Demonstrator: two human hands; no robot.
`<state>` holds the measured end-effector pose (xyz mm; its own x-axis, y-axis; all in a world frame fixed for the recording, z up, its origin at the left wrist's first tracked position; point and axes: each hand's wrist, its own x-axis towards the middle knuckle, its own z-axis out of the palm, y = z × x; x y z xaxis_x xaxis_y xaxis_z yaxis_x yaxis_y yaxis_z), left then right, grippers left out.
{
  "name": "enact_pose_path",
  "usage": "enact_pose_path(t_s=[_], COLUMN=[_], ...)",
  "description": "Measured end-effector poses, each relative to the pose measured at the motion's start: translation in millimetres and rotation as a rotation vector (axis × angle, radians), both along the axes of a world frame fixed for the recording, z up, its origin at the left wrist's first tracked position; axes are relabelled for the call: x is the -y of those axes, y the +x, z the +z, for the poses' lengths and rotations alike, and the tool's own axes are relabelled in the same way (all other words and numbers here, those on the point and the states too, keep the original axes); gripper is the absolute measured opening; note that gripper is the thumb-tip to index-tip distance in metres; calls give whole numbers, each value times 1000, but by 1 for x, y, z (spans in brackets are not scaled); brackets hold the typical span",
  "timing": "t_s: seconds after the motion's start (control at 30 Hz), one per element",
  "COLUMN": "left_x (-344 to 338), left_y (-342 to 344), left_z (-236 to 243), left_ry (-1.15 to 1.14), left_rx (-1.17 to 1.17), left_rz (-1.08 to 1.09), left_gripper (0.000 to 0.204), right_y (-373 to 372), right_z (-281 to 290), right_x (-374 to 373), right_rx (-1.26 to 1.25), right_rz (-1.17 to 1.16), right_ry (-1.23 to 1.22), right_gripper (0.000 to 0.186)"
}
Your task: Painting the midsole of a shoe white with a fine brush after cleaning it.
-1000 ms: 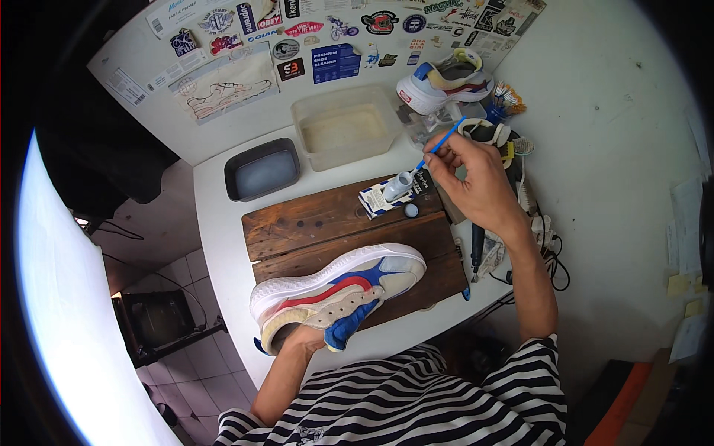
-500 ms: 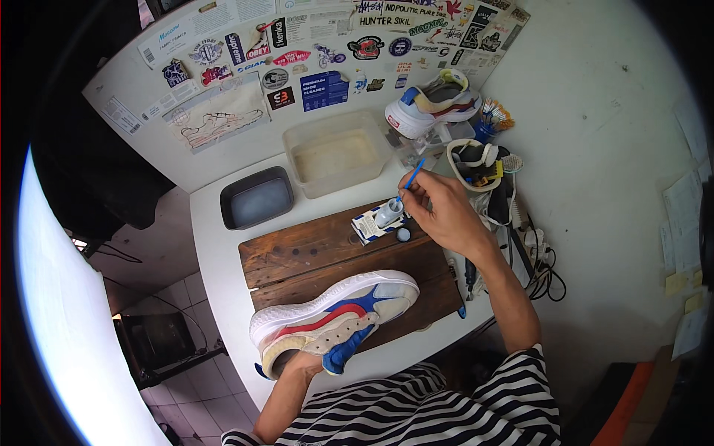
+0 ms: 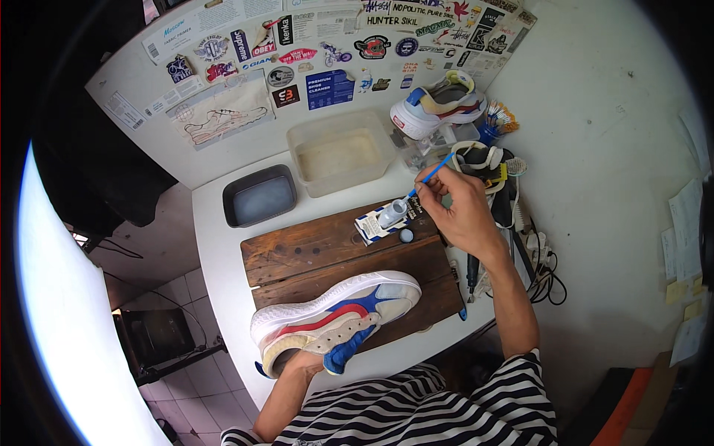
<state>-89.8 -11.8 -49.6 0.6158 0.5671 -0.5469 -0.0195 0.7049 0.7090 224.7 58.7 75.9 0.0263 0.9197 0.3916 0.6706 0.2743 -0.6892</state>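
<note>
A multicoloured sneaker point(image 3: 349, 311), with white sole, beige upper and red and blue panels, lies tilted over the near part of a brown wooden board point(image 3: 312, 256). My left hand point(image 3: 301, 363) reaches into its opening and holds it from inside; the fingers are hidden. My right hand point(image 3: 462, 212) pinches a thin blue-handled brush point(image 3: 435, 171). The brush's lower end is at the mouth of a small bottle point(image 3: 392, 215) with greyish contents. This bottle sits on a small printed box point(image 3: 368, 229), and a round dark cap point(image 3: 406, 236) lies beside it.
Behind the board stand a dark tray point(image 3: 259, 197) and a translucent tub point(image 3: 342, 152). A second sneaker point(image 3: 439, 108) rests at the back right, near a cup of brushes point(image 3: 497, 123) and a tool container point(image 3: 480, 160). Cables point(image 3: 547, 275) and a pen-shaped tool point(image 3: 472, 275) lie right.
My right hand has shifted slightly right and tilted the brush, drawing its lower end up to the bottle's mouth. The left hand and sneaker have stayed nearly still. The view has shifted a little.
</note>
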Motion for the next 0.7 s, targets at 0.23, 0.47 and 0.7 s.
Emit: enact_pose_path(t_s=[0.23,0.47,0.7], left_x=[-4,-6,9], left_y=[6,6,-7], left_z=[17,13,-15], left_ry=[197,141,127], left_rx=[-64,-66,12], left_rz=[-140,-107,-26], left_gripper=[42,43,44], right_y=[4,4,11], right_z=[2,1,7], right_x=[1,9,42], right_rx=[14,-3,-388], right_rz=[-30,-37,-21], right_ry=[22,39,59], right_gripper=[9,9,10])
